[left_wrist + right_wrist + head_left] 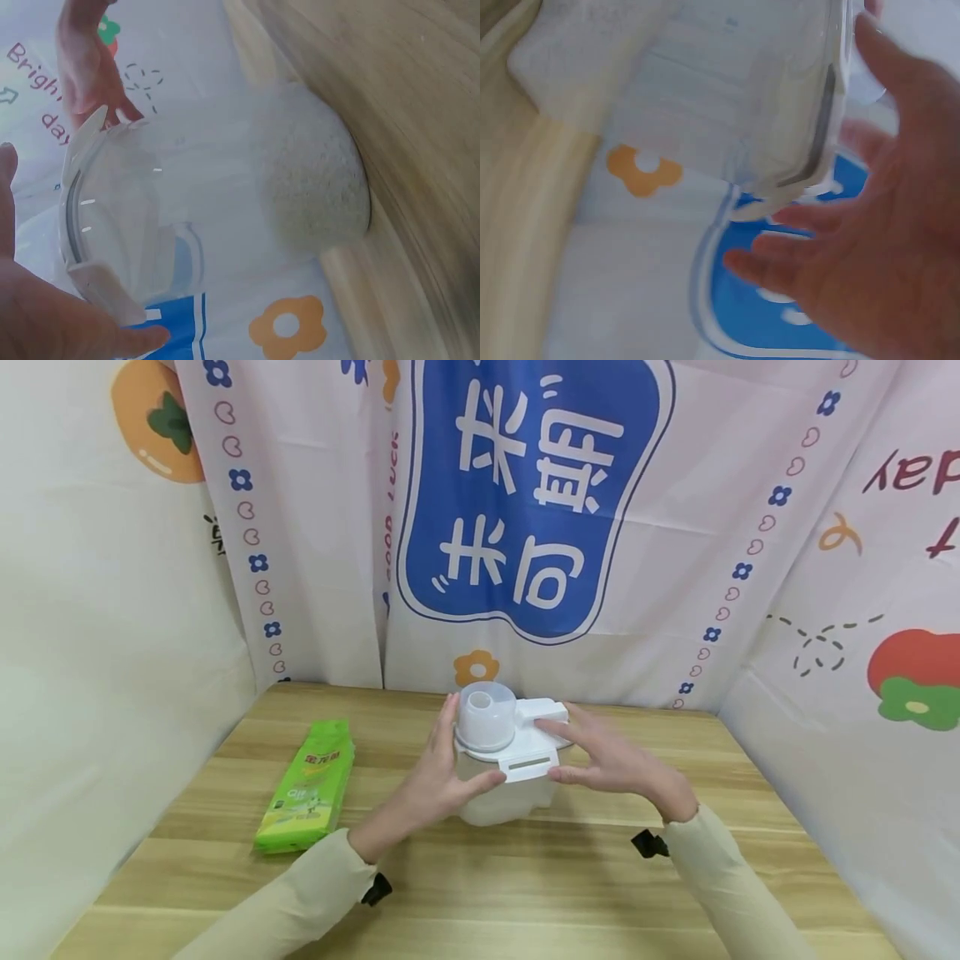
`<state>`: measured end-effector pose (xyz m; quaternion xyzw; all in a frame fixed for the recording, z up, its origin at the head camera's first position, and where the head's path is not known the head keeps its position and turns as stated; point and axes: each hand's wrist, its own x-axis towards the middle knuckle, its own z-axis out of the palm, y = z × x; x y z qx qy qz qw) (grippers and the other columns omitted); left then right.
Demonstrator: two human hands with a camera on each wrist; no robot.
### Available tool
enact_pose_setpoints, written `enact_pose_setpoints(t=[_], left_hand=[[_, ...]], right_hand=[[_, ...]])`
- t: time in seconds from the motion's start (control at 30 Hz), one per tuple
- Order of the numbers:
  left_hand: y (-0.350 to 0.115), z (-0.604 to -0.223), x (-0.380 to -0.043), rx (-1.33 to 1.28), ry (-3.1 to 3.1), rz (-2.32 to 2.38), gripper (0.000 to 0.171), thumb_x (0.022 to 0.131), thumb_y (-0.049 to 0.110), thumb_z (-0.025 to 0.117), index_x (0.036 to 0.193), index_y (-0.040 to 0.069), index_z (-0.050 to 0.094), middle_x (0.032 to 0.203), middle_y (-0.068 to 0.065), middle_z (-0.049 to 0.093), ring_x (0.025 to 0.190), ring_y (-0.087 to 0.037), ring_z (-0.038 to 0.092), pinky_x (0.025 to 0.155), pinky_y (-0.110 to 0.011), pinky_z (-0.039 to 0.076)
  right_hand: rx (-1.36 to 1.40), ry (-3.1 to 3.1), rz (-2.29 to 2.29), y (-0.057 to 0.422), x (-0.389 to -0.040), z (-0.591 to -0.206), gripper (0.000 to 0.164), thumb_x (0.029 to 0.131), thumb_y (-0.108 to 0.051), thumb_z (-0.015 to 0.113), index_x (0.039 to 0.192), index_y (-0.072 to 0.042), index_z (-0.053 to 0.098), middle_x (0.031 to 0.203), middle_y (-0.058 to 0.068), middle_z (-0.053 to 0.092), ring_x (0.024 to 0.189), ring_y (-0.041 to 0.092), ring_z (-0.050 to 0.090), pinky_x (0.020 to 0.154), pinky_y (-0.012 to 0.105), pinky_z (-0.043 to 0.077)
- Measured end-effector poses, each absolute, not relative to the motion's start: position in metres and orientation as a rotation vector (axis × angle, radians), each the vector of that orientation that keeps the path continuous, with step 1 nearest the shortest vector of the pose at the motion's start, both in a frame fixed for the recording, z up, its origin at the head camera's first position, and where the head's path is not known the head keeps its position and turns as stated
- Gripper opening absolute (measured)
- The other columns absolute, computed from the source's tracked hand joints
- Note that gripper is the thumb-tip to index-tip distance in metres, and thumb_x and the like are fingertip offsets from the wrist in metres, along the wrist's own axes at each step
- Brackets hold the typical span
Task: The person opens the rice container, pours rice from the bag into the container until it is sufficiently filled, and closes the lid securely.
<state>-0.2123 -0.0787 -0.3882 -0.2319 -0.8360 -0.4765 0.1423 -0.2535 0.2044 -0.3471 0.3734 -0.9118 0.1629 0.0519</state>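
Observation:
A clear plastic rice container (495, 797) stands upright on the table, with white grains (315, 172) in its lower part. On top sits a white lid (528, 745), bearing a translucent measuring cup (486, 727). Latch flaps (105, 289) stick out from the lid's rim. My left hand (441, 772) is at the lid's left side, fingers extended beside the cup and thumb towards the front flap. My right hand (611, 756) is at the right side, fingers spread over the lid's edge and thumb close to the front flap. Exact fingertip contact is hard to make out.
A green and yellow plastic package (307, 789) lies on the wooden table (525, 893), left of the container. Printed cloth (330, 527) hangs behind and at both sides of the table, close behind the container.

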Motion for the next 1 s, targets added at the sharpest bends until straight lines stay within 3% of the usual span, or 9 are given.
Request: enact_pose_setpoints(t=[0.07, 0.23, 0.43, 0.7, 1.0], left_hand=[[-0.074, -0.393, -0.214, -0.634, -2.407, -1.382, 0.124, 0.076, 0.049, 0.082, 0.156, 0.032, -0.011, 0.166, -0.006, -0.001, 0.152, -0.030, 0.011, 0.119, -0.057, 0.021], [-0.064, -0.405, -0.217, -0.584, -2.375, -1.394, 0.133, 0.070, 0.047, 0.086, 0.155, 0.036, -0.015, 0.166, -0.002, -0.010, 0.153, -0.028, 0.006, 0.120, -0.056, 0.019], [-0.060, -0.411, -0.219, -0.570, -2.323, -1.380, 0.136, 0.069, 0.041, 0.089, 0.155, 0.033, -0.016, 0.165, -0.004, -0.015, 0.153, -0.034, 0.001, 0.117, -0.062, 0.018], [-0.062, -0.413, -0.222, -0.593, -2.342, -1.345, 0.134, 0.071, 0.040, 0.088, 0.155, 0.032, -0.017, 0.166, -0.002, -0.010, 0.153, -0.030, 0.008, 0.118, -0.058, 0.021], [-0.068, -0.412, -0.228, -0.705, -2.278, -1.435, 0.134, 0.070, 0.035, 0.089, 0.156, 0.028, -0.013, 0.165, -0.008, 0.006, 0.149, -0.030, 0.020, 0.119, -0.057, 0.023]], right_hand=[[1.232, -2.759, 0.612, 0.205, -0.261, -0.353, 0.075, 0.087, -0.047, 0.071, 0.151, -0.024, 0.039, 0.160, 0.018, 0.024, 0.143, 0.038, 0.032, 0.111, 0.062, 0.035], [1.279, -2.693, 0.764, 0.206, -0.269, -0.364, 0.080, 0.083, -0.044, 0.077, 0.150, -0.020, 0.041, 0.159, 0.019, 0.024, 0.140, 0.038, 0.035, 0.109, 0.061, 0.037], [1.241, -2.653, 0.838, 0.203, -0.269, -0.372, 0.077, 0.083, -0.038, 0.078, 0.149, -0.021, 0.042, 0.160, 0.020, 0.021, 0.141, 0.039, 0.033, 0.109, 0.062, 0.036], [1.154, -2.668, 0.970, 0.199, -0.262, -0.381, 0.071, 0.087, -0.034, 0.075, 0.149, -0.026, 0.042, 0.159, 0.014, 0.019, 0.133, 0.033, 0.034, 0.095, 0.046, 0.047], [1.036, -2.699, 0.955, 0.199, -0.251, -0.381, 0.072, 0.085, -0.041, 0.076, 0.148, -0.033, 0.043, 0.157, 0.022, 0.016, 0.135, 0.046, 0.034, 0.100, 0.067, 0.041]])
